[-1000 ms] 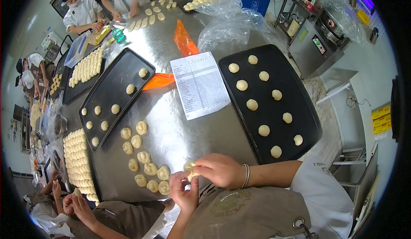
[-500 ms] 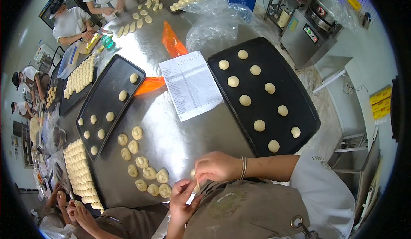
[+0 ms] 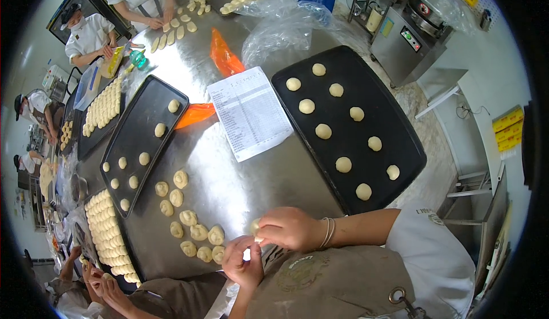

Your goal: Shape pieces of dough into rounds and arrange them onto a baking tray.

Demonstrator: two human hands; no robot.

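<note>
Close to my apron, above the table's near edge, my right hand point(image 3: 293, 229) is closed around a small piece of dough point(image 3: 255, 226), part of which shows past the fingers. My left hand point(image 3: 242, 262) meets it from below, thumb and fingertips pinched at the dough's lower side. The fingers hide most of the piece. Left of my hands, several coiled dough pieces point(image 3: 199, 232) lie on the steel table point(image 3: 274, 187). A black tray point(image 3: 394, 130) with spaced round dough balls point(image 3: 343, 164) sits at the right.
A printed sheet point(image 3: 251, 113) lies mid-table beside orange plastic point(image 3: 225, 56). Left are a narrower black tray point(image 3: 137, 130) and a tray of packed dough rows point(image 3: 106, 227). A co-worker's hands point(image 3: 106, 287) work at lower left. Clear plastic point(image 3: 280, 39) lies at the back.
My left hand has turned and closed in beneath the dough. The right hand has shifted slightly, showing more of the piece. The whole view has moved a little.
</note>
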